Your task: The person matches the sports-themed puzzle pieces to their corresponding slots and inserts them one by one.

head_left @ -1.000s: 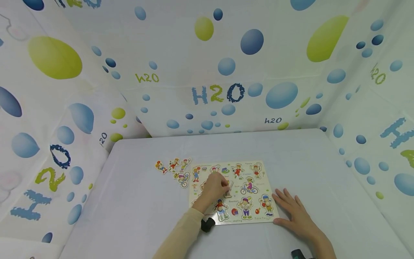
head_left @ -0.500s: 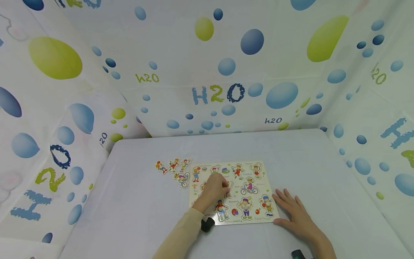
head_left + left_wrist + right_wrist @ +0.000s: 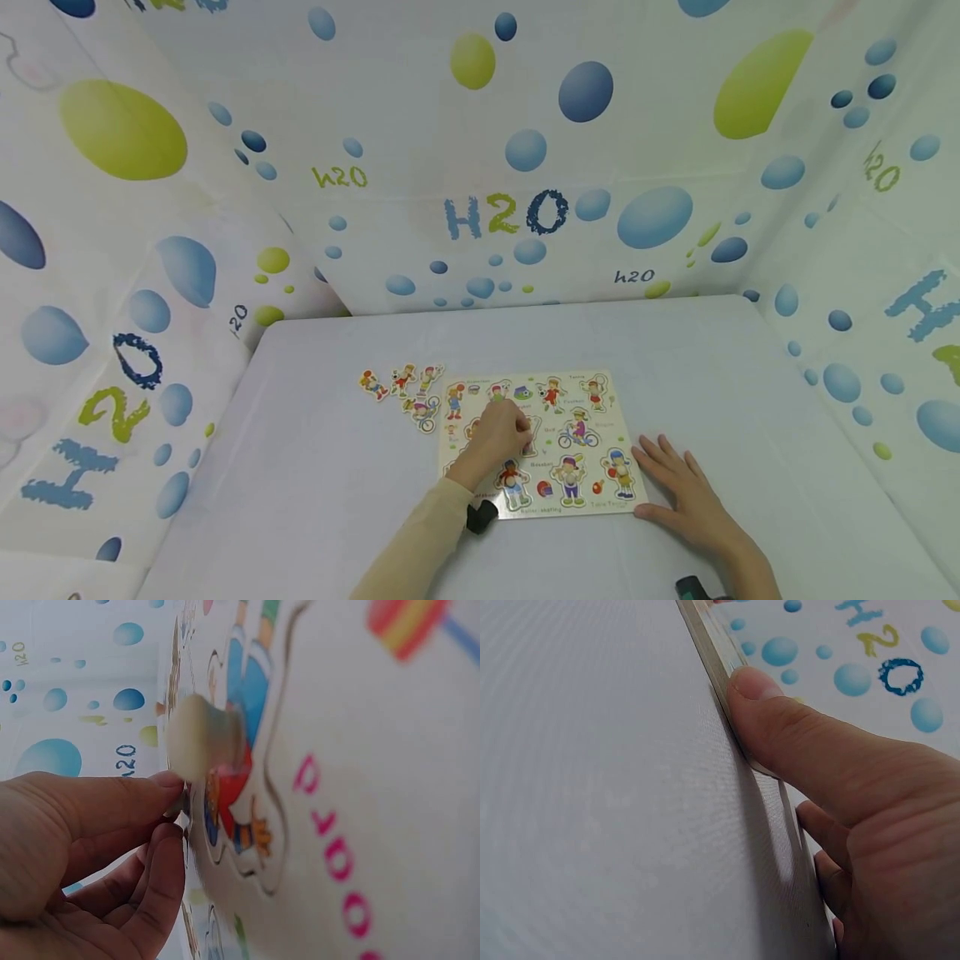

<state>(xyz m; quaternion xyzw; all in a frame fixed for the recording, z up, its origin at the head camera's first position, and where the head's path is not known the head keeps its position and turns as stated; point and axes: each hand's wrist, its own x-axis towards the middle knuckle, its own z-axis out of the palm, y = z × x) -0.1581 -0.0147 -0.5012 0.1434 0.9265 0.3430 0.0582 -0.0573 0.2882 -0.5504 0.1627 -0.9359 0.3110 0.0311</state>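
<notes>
A wooden knob puzzle board (image 3: 551, 458) with pictures of children playing sports lies on the table. Over its middle, my left hand (image 3: 491, 437) pinches the small knob of a puzzle piece (image 3: 530, 447) between thumb and fingers. Most of that piece is hidden beneath the hand. The left wrist view shows the thumb and fingertips right at the board, behind the large wooden knob (image 3: 199, 739) of another piece. My right hand (image 3: 686, 504) rests at the board's right edge with fingers spread, and its thumb (image 3: 772, 724) touches the board's near corner.
Several loose puzzle pieces, among them a cyclist (image 3: 422, 412) and a figure with a ball (image 3: 372, 385), lie left of the board. Other pieces sit in the board, such as the roller skater (image 3: 514, 483) near my left wrist. A printed curtain (image 3: 420, 242) surrounds the table.
The left fingers stay on the same spot, while the visible lower part of the pinched piece has shifted slightly. The right hand keeps its place. The head view has tilted a little.
</notes>
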